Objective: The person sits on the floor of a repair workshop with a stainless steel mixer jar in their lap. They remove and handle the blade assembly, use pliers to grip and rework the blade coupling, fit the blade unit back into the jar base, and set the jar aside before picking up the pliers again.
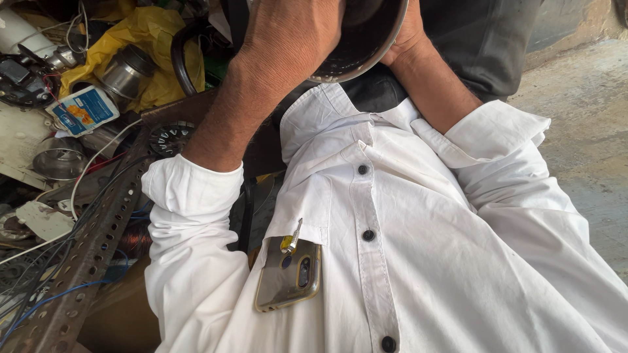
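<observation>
Both forearms rise from rolled white sleeves toward the top edge of the view. The left hand (288,33) is curled over the near side of a round metal bowl (366,46), and the right hand (405,33) is pressed against its far rim, so both hands grip the bowl between them. Held up at the top edge above the white shirt (418,248), the bowl is dark and grimy inside with a thin bright rim.

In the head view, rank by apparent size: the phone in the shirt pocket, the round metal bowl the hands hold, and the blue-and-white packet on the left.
1. Metal bowl, largest, though cropped by the frame
2. Phone
3. Blue-and-white packet

The phone and packet look close in size; the phone sits nearer the camera, so that order is unsure.
</observation>
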